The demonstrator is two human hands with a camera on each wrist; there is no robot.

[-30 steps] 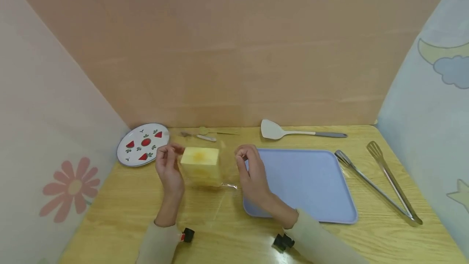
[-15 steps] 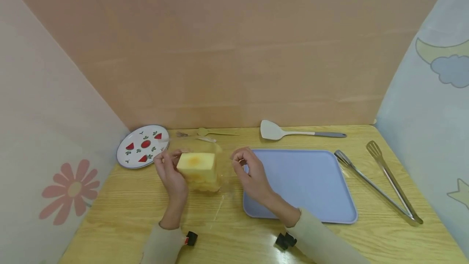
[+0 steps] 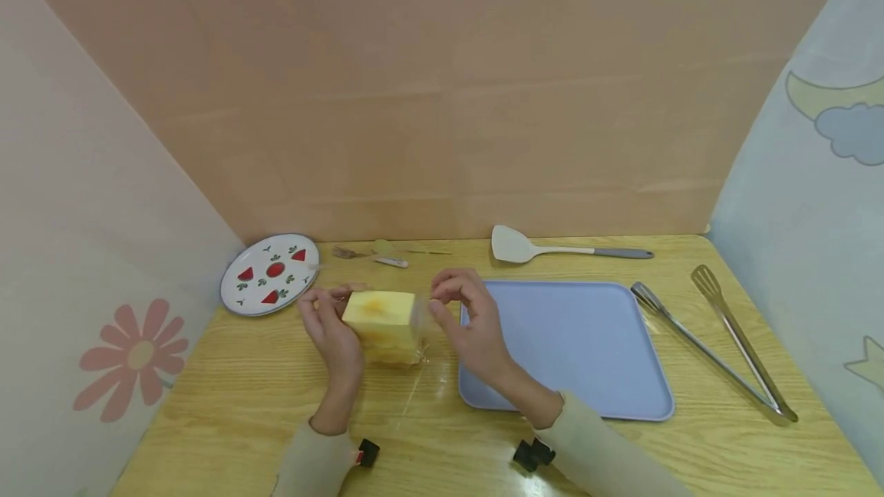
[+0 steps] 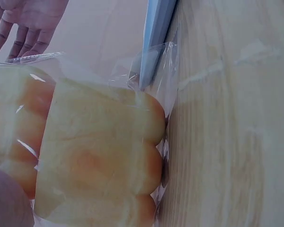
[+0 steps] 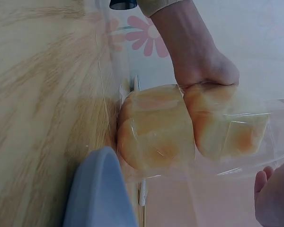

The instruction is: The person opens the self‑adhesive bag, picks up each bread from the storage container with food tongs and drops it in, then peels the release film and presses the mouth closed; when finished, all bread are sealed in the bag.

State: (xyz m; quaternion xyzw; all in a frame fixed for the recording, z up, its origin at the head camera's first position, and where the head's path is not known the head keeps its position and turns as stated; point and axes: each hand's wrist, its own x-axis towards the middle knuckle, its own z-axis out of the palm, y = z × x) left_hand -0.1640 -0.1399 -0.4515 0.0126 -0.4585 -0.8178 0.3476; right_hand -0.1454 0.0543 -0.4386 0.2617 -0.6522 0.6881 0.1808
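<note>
**Head view: bread (image 3: 381, 320) bagged, left of the tray (image 3: 576, 351)**

In the head view I find the bread inside a clear bag (image 3: 420, 328), on the tray's left side. The left hand (image 3: 337, 336) is curled round the bag on the bread's side away from the tray. The right hand (image 3: 478, 332) shows in front of the tray's left edge; thumb and forefinger look pinched together on the film. The patterned plate (image 3: 255, 273) lies beyond the tray to the left, the spatula (image 3: 512, 245) behind it and the tongs (image 3: 746, 363) to its right.

On my left wrist feed, film covers the bread from side to side, with the tray's edge just past the bread's end. The right hand's other fingers hang loose; its pinch is out of frame.

My right wrist feed shows two bread pieces under film beyond the tray's corner, the left hand against them. I can't tell whether they touch the table (image 5: 42, 109).

As I judge progress, the bread is in hand, but unwrapping is not done: both pieces remain in film, off the tray. I can't make out whether the bag's mouth is open.
</note>
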